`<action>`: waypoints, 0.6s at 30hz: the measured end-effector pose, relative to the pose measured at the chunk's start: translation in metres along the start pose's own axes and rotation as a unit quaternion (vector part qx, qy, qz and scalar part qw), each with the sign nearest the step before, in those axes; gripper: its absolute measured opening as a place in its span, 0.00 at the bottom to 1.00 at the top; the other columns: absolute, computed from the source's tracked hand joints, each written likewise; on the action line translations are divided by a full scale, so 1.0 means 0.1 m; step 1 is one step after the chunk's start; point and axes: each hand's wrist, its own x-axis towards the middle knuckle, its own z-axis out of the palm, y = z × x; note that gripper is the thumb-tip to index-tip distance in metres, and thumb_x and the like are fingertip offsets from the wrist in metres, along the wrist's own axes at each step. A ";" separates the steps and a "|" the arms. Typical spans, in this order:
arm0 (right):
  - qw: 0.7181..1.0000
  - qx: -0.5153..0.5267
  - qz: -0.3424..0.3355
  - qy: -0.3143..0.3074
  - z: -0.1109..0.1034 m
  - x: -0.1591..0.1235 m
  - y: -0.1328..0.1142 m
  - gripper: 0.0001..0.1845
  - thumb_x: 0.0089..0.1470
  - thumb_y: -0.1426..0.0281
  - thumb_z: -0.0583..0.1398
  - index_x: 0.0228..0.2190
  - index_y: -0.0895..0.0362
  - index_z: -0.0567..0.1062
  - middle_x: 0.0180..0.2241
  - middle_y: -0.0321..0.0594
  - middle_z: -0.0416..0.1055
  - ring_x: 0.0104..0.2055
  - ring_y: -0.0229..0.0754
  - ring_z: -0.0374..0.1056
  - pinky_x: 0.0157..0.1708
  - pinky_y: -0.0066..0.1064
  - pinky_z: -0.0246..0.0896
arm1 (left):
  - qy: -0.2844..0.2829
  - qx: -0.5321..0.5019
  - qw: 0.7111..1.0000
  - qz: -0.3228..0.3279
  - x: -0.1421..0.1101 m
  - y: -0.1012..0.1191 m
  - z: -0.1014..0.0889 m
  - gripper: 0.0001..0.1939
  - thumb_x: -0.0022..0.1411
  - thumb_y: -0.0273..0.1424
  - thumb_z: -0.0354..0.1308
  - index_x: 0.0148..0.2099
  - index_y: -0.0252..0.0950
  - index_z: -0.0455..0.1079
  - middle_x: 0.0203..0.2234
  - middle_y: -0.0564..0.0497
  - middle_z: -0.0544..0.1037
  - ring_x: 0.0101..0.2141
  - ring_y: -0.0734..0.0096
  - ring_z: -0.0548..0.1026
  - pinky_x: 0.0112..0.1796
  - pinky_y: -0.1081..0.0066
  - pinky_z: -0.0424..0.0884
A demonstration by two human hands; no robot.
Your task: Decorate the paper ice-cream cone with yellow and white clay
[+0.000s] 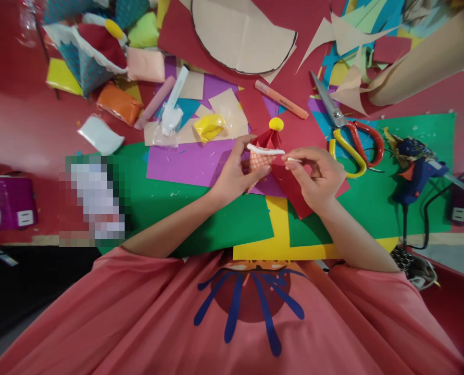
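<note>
My left hand (235, 169) is closed around a small paper cone (260, 160) with an orange-and-white grid pattern. A white strip edges the cone's rim, folded red paper rises above it, and a yellow ball (276, 124) tops it. Close to the rim's right end, my right hand (317, 172) pinches a small white piece (294, 160) between thumb and fingertips; it looks like soft clay. The two hands are a short gap apart over purple and red sheets.
Scissors (339, 117) with red and yellow handles lie right of my hands, beyond them a blue glue gun (415, 179) with a cord. An orange marker (281, 99), a yellow clay packet (210, 127) and paper scraps lie ahead. A larger finished-looking cone (85, 57) stands back left.
</note>
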 end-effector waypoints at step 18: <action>0.995 0.014 -0.089 -0.042 -0.01 -0.02 0.02 0.11 0.61 0.69 0.57 0.27 0.54 0.73 0.22 0.31 0.71 0.25 0.32 0.67 0.27 0.27 0.61 | 0.018 0.016 1.000 0.005 -0.04 0.04 0.09 0.32 0.52 0.47 0.67 0.52 0.40 0.58 0.38 0.52 0.74 0.29 0.78 0.75 0.29 0.76 0.73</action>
